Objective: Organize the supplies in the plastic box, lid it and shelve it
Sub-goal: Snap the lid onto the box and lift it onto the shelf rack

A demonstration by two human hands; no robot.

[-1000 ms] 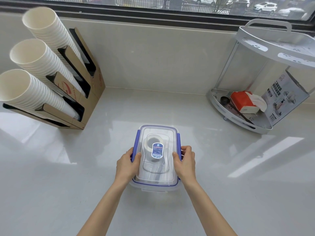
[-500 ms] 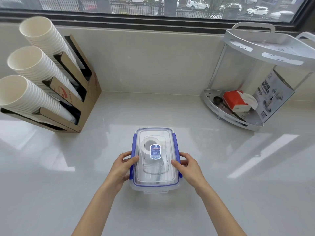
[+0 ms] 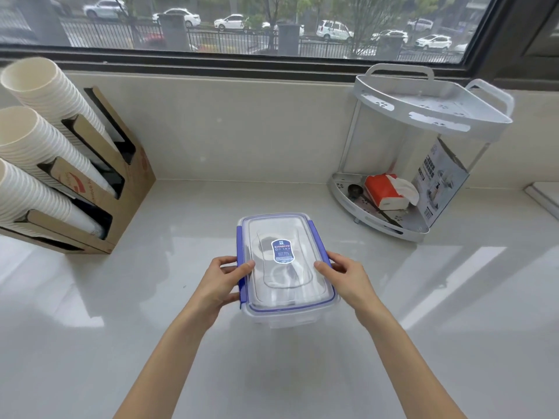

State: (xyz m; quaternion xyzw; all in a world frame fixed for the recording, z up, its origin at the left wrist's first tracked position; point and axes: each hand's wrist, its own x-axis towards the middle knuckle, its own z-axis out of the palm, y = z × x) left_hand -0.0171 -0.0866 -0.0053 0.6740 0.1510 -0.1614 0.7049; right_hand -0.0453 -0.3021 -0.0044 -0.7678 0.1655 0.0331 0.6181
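A clear plastic box [image 3: 284, 309] with a blue-trimmed lid [image 3: 281, 231] is in the middle of the white counter, held slightly above its surface. The lid is on, and a blue label [image 3: 281, 251] sits on its top. Pale supplies show dimly through the lid. My left hand [image 3: 219, 282] grips the box's left side, thumb on the lid, fingers around the blue clasp. My right hand [image 3: 348, 278] grips the right side the same way. A white two-tier corner shelf [image 3: 435, 116] stands at the back right.
The shelf's lower tier [image 3: 378, 225] holds a red tissue pack [image 3: 384, 189], a dark scoop [image 3: 354, 189] and a printed carton [image 3: 441, 182]. A cardboard rack [image 3: 127, 189] with three stacks of paper cups [image 3: 39, 140] stands at the left. A window runs along the back.
Both hands slid from pressing the lid's clasps to gripping the box's sides, and the box has risen a little off the counter. The view has tilted up.
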